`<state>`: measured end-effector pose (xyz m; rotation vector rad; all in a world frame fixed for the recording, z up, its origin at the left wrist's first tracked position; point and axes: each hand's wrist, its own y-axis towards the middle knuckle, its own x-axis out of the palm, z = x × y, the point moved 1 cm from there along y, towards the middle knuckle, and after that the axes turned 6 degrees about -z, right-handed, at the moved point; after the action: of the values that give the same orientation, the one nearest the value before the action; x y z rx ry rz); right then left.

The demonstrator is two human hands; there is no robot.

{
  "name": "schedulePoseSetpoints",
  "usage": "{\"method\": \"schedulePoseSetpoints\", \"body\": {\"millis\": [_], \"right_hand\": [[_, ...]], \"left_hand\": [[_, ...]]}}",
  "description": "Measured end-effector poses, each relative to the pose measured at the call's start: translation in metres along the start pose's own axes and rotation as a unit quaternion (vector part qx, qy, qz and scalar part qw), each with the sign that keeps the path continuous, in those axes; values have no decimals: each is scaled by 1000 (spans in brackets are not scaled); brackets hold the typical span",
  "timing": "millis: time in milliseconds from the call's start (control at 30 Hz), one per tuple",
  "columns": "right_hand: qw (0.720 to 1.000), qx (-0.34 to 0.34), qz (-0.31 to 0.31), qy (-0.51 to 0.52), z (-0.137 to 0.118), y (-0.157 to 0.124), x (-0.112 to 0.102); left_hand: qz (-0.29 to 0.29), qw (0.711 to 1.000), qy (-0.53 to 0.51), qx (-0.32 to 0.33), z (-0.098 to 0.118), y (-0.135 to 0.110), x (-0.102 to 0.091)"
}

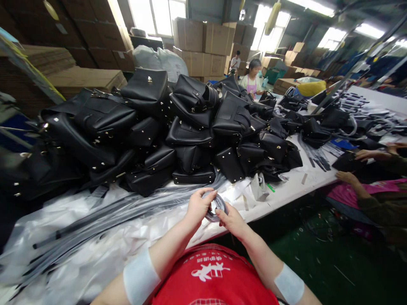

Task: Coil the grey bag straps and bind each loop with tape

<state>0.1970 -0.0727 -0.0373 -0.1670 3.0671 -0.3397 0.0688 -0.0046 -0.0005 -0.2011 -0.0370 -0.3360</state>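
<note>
Left hand (199, 206) and right hand (231, 219) close their fingers (205, 192) on a grey coil (221, 203), partly hiding it. Black handbags (190, 136) crowd the table (291, 188), its white edge showing rightward.

Bags (190, 135) heap toward the worktop's (288, 192) far edge, boxes (219, 39) behind, straps (121, 212) before them, a coil (221, 202) above the near edge.

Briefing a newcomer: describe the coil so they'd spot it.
Start at the heap of black bags. Below it, above the red garment, the left hand and right hand hold the coil. It's a grey ring; neighbouring strips lie stretched out.
</note>
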Motion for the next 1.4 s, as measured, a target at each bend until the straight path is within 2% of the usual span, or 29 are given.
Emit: {"method": "schedulePoseSetpoints", "body": {"millis": [100, 167, 233, 333, 400, 433, 467, 567, 633, 667, 733, 767, 833, 900, 967, 1033, 1100, 1167, 1200, 1267, 1333, 1400], "right_hand": [[1000, -11, 7, -1, 0, 0, 1], [1000, -18, 7, -19, -4, -2, -3], [998, -11, -37, -44, -10, -4, -8], [984, -11, -144, -107, -19, -6, -13], [979, -35, -151, -135, -22, -5, -16], [982, -45, -128, -132, -22, -4, -16], [987, -47, -99, -119, -20, -3, -16], [997, -28, -40, -67, -10, 0, -11], [998, -29, -23, -40, -3, 0, -7], [999, -35, -17, -34, -1, 0, -6], [998, -43, -12, -40, 0, 0, -8], [998, -41, -22, -53, -2, -1, -11], [993, -20, -78, -88, -8, -4, -18], [978, 10, -174, -118, -13, -8, -25], [954, 32, -263, -138, -12, -11, -26], [942, 45, -305, -133, -3, -14, -24], [942, 66, -315, -98, 16, -14, -23], [947, 104, -289, -92, 41, -13, -32], [953, 131, -245, -123, 56, -11, -42], [950, 187, -115, -222, 84, -8, -71], [921, 232, 17, -313, 110, -5, -106], [887, 260, 104, -367, 133, -3, -136]], "left_hand": [[-13, 1000, -19, 1, -6, 1, -2], [-34, 998, 33, 33, -4, 1, -8], [-69, 986, 122, 93, 3, 0, -16], [-201, 945, 221, 136, 15, -3, -24], [-276, 925, 232, 122, 18, -6, -23], [-276, 928, 221, 116, 17, -6, -22], [-247, 941, 202, 113, 16, -6, -20], [-85, 984, 121, 99, 4, -5, -13], [-17, 993, 79, 84, -4, -5, -9], [0, 995, 64, 81, -7, -5, -8], [-5, 995, 50, 82, -11, -6, -8], [-27, 995, 51, 85, -11, -8, -10], [-112, 988, 69, 81, -11, -12, -12], [-231, 963, 114, 77, -12, -18, -12], [-310, 930, 178, 87, -16, -25, -9], [-319, 916, 225, 94, -25, -32, -6], [-283, 928, 231, 69, -35, -38, -5], [-245, 944, 219, 24, -44, -43, -8], [-224, 950, 216, 3, -46, -45, -11], [-186, 957, 219, -31, -49, -47, -17], [-156, 961, 222, -55, -49, -49, -22], [-136, 964, 216, -71, -50, -49, -24]]}}
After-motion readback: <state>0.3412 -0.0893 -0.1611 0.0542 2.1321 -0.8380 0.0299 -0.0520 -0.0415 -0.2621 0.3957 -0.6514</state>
